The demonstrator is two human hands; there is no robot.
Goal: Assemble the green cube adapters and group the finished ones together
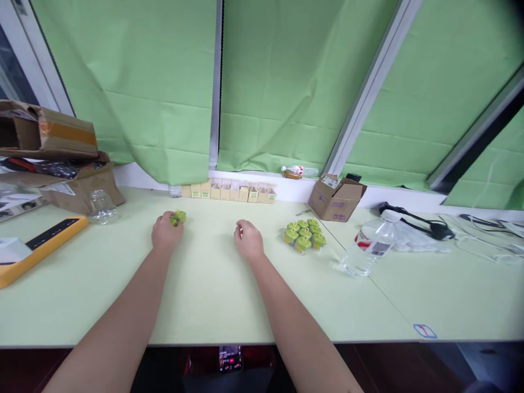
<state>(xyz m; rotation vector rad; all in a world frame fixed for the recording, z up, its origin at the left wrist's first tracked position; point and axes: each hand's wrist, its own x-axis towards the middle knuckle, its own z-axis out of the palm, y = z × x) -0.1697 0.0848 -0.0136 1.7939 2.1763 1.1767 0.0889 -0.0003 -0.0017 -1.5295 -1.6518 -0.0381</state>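
Observation:
My left hand [166, 233] is closed around a small green-lidded container at the left-centre of the table, its fingers hiding much of it. Another green-lidded container [180, 216] sits right beside these fingers. Further right, my right hand [249, 240] hovers over or rests on the tabletop with curled fingers. A small gap shows inside its curl, and I see nothing held there. To the right of that hand stands a tight cluster of small clear containers with green lids and loop handles [304, 236].
Small cardboard boxes [229, 191] line the back edge. An opened carton [336, 199] and a water bottle [370, 244] stand right, near cables [475, 232]. At left are a yellow-edged power strip [49, 245], a clear jar [103, 208] and stacked cardboard boxes [67, 139].

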